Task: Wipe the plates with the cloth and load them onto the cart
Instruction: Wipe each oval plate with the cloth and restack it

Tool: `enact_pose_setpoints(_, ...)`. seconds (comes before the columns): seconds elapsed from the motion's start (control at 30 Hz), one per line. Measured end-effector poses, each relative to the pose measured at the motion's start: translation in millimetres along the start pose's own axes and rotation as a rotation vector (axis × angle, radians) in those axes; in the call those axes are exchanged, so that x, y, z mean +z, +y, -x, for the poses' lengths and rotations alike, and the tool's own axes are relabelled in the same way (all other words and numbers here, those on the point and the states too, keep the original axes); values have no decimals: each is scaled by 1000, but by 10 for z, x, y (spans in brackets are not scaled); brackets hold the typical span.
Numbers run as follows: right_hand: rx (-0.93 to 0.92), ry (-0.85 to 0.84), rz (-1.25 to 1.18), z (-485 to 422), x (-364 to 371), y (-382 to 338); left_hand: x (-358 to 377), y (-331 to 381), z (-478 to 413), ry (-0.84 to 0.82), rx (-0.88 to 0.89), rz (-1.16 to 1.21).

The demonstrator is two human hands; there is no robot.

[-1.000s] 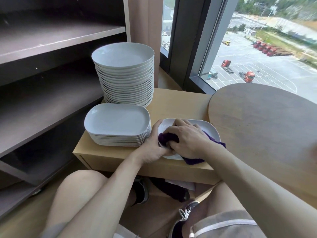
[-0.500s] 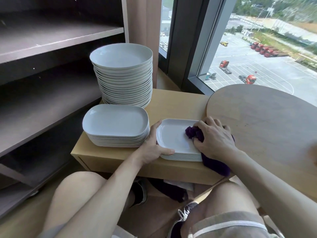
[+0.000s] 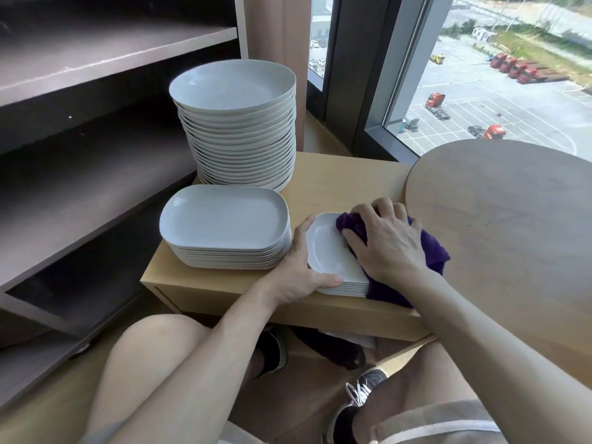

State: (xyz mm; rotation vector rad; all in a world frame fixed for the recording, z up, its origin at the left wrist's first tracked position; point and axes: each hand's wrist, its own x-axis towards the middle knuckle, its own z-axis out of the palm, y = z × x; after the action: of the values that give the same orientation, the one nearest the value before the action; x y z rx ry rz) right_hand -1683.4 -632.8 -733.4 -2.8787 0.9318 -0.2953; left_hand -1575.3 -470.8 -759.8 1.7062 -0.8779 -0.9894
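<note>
- Head view: the plate [image 3: 326, 251] being worked tops a small stack at the front right of the bench [image 3: 346, 181], just beside the oblong stack [image 3: 224, 219].
- Cloth [image 3: 432, 248]: purple, bunched on the plate's right half, with its tail hanging over the stack's right edge.
- Right hand [image 3: 390, 241]: pressed down on the cloth, fingers curled into it.
- Left hand [image 3: 298, 270]: steadies the plate at its left rim, thumb on the near edge and fingers round the far edge. The hands are near each other, not touching.
- Round stack [image 3: 237, 88]: tall, behind the oblong stack on the same bench.
- Shelf unit [image 3: 96, 59]: at left, probably the cart.
- Round table [image 3: 512, 219]: at right, its edge against the bench.
- Step (judged): wiping. This plate is not yet loaded, and its left half lies uncovered by the cloth.
- Next move (judged): sweep the cloth across the left half. Then lift the top plate alone by its rim, since nested glazed plates may cling or slip. Carry it left to a shelf, keeping clear of the tall round stack.
</note>
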Motion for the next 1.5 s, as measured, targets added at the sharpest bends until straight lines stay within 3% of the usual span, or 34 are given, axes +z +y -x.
enact_pose_setpoints(0.2, -56, -37, -221, -7, 42, -500, 29, 28, -3, 0, 123, 39)
enact_pose_setpoints(0.6, -235, -255, -247, 125, -128, -303, -64, 8, -18, 27, 30, -41)
enact_pose_setpoints(1.03, -63, -104, -10, 224, -266, 405, -89, 3, -18, 31, 58, -122)
enact_pose_setpoints(1.27, 264, 75, 56, 49, -80, 52, -40, -31, -69, 54, 65, -111)
enact_pose_setpoints(1.5, 115, 15, 5, -55, -3, -332, -26, -51, -70, 35, 40, -58)
